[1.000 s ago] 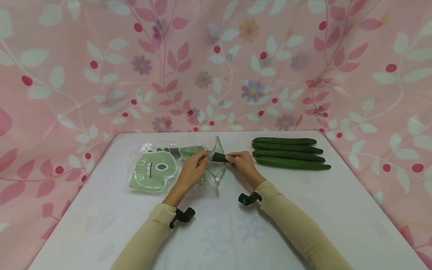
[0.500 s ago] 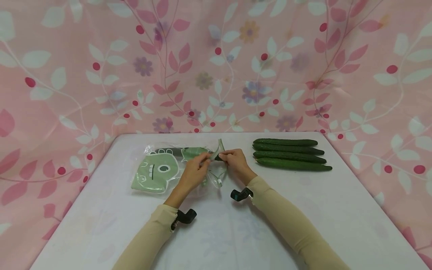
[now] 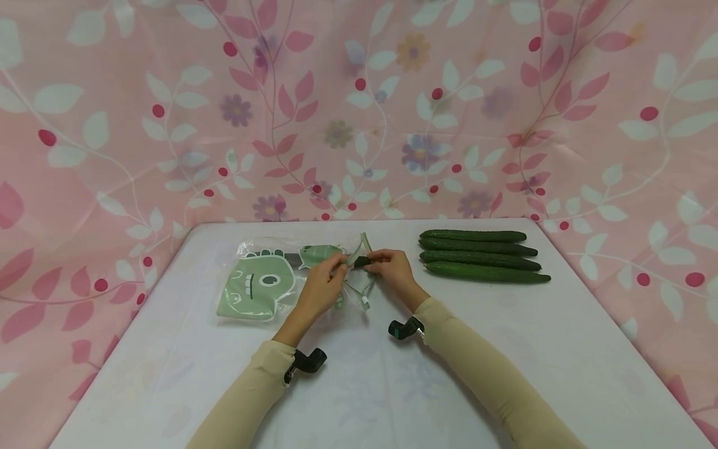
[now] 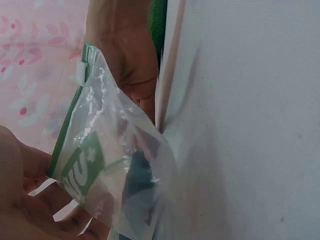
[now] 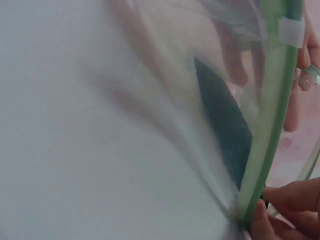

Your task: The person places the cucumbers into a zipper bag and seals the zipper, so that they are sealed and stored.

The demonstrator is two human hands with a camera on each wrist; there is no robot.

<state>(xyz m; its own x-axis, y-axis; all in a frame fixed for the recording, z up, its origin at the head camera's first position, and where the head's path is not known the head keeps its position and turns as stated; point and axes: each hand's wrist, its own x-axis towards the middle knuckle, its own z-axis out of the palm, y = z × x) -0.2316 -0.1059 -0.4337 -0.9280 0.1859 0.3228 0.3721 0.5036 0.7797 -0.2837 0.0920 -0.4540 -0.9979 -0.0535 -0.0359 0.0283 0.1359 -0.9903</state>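
In the head view a clear zip bag (image 3: pixel 256 290) with a green cartoon monster print lies left of centre. My left hand (image 3: pixel 321 282) pinches its green-edged mouth. A dark green cucumber (image 3: pixel 361 262) lies partly inside, its near end at the mouth. My right hand (image 3: pixel 392 272) pinches that end, close against the rim; the exact contact is partly hidden. Seen from the left wrist, the green zip strip (image 4: pixel 66 132) with its white slider stands beside my fingers. From the right wrist, the cucumber shows dark through the plastic, with thumb and finger (image 5: pixel 295 195) at the rim's lower end.
Several loose cucumbers (image 3: pixel 481 255) lie side by side at the table's back right. The white-covered table (image 3: pixel 359 386) extends toward me. A pink floral cloth (image 3: pixel 359 112) hangs behind it. Each wrist carries a small black camera.
My right hand has moved left to the bag's mouth, and less of the cucumber now sticks out. In the last half second the hand has shifted slightly back. The left hand has stayed nearly still.
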